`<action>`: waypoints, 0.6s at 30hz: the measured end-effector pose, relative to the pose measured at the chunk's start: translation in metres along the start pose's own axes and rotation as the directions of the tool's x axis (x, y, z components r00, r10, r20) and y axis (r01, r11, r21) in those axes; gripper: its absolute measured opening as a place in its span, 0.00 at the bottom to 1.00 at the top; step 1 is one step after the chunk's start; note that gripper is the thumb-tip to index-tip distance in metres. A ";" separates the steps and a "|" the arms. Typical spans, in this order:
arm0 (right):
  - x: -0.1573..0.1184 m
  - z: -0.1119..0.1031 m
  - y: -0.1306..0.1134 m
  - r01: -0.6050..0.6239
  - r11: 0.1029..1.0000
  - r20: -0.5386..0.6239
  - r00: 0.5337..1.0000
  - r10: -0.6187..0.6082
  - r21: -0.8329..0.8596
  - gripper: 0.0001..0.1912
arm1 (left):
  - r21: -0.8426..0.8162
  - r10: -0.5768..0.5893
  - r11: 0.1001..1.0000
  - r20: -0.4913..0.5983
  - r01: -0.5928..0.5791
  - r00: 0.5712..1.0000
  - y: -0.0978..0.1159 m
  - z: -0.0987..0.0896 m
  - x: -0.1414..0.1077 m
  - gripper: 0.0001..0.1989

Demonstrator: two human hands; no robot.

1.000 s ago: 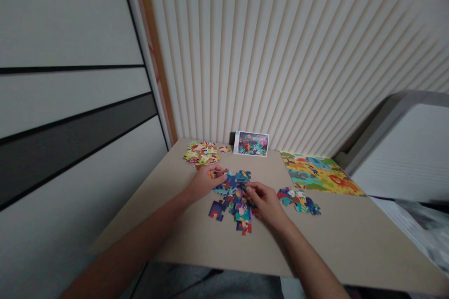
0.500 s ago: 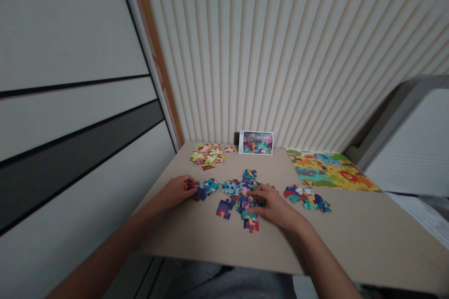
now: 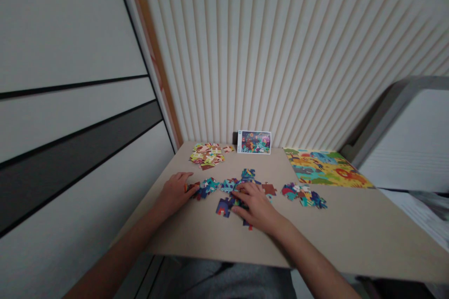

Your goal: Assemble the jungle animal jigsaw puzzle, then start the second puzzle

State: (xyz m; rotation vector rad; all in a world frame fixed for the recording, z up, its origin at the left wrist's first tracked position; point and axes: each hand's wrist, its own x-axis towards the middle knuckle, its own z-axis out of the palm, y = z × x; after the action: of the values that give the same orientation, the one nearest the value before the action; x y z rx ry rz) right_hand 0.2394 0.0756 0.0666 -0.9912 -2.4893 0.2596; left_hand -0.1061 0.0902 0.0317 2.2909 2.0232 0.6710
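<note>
My left hand point(image 3: 175, 195) lies at the left end of a small cluster of jigsaw pieces point(image 3: 207, 187), fingers and thumb apart, the thumb's tip touching or very close to the nearest pieces. Over the middle pile of dark, colourful jigsaw pieces point(image 3: 228, 186) rests my right hand point(image 3: 255, 205) with its fingers spread, hiding much of the pile. A purple jigsaw piece with a red and orange arch point(image 3: 223, 208) sticks out at the pile's near left. Past my right fingers shows a brown jigsaw piece point(image 3: 269, 189).
Farther back on the beige table point(image 3: 196, 238) is a heap of yellow-green and brown jigsaw pieces point(image 3: 206, 154). A picture card point(image 3: 256, 142) stands against the pleated curtain. To the right lie another cluster of pieces point(image 3: 304, 195) and a joined animal puzzle point(image 3: 326, 168).
My right hand has moved left across the middle pile, uncovering the brown piece. My left hand has shifted slightly left, and its fingers have spread apart.
</note>
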 end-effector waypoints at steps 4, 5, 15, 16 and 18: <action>0.013 0.012 -0.021 -0.002 0.994 0.073 0.997 0.010 -0.111 0.26 | -0.033 -0.085 0.996 -0.061 0.083 0.995 -0.005 0.004 -0.003 0.36; 0.015 0.013 -0.023 -0.010 0.994 0.080 0.997 0.019 -0.109 0.25 | -0.055 -0.105 0.993 -0.098 0.100 0.990 -0.006 0.003 -0.004 0.37; -0.027 -0.012 -0.014 -0.284 0.827 -0.135 0.910 0.392 0.486 0.09 | -0.147 0.233 0.954 -0.189 -0.262 0.954 0.050 0.010 -0.035 0.15; -0.040 -0.016 -0.004 -0.325 0.793 -0.210 0.849 0.485 0.516 0.11 | -0.156 0.268 0.943 -0.174 -0.295 0.948 0.062 0.014 -0.042 0.14; -0.067 -0.026 0.023 -0.394 0.750 -0.343 0.710 0.615 0.531 0.16 | -0.174 0.303 0.929 -0.152 -0.327 0.941 0.086 0.023 -0.055 0.14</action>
State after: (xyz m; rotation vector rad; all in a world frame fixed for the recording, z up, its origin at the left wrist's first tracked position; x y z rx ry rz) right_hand 0.3087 0.0466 0.0599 -1.3447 -1.5404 0.6053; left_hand -0.0219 0.0299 0.0186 2.5309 1.5520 1.0027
